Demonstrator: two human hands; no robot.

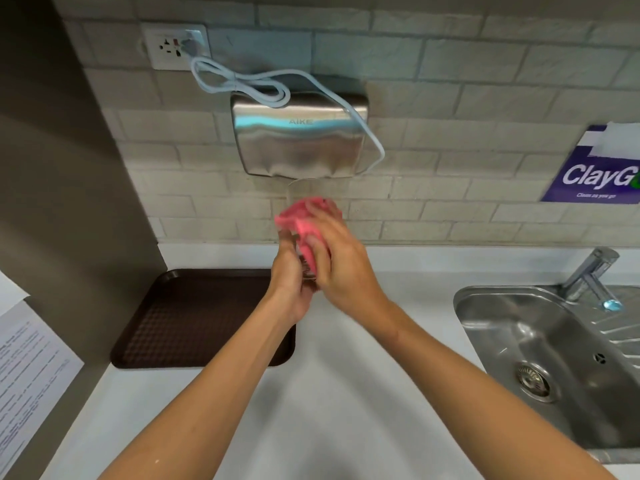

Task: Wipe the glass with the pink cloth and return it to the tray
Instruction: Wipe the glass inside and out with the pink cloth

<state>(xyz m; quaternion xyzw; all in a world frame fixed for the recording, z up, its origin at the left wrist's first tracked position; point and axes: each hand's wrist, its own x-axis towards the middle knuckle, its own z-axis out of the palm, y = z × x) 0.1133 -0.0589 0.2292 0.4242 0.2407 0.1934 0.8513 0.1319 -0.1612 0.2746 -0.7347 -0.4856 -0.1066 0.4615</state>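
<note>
A clear drinking glass (298, 192) is held up in the air above the white counter, its rim toward the wall. My left hand (289, 282) grips its lower part from the left. My right hand (341, 268) presses a pink cloth (304, 225) around the glass's middle; the cloth and fingers are blurred by motion. Most of the glass is hidden by cloth and hands. The brown tray (180, 320) lies flat on the counter below and left of my hands, with nothing on it.
A steel hand dryer (299, 140) with a looped white cable hangs on the tiled wall just behind the glass. A steel sink (554, 358) with a tap (592, 275) sits at the right. A printed sheet (27, 368) hangs at the left.
</note>
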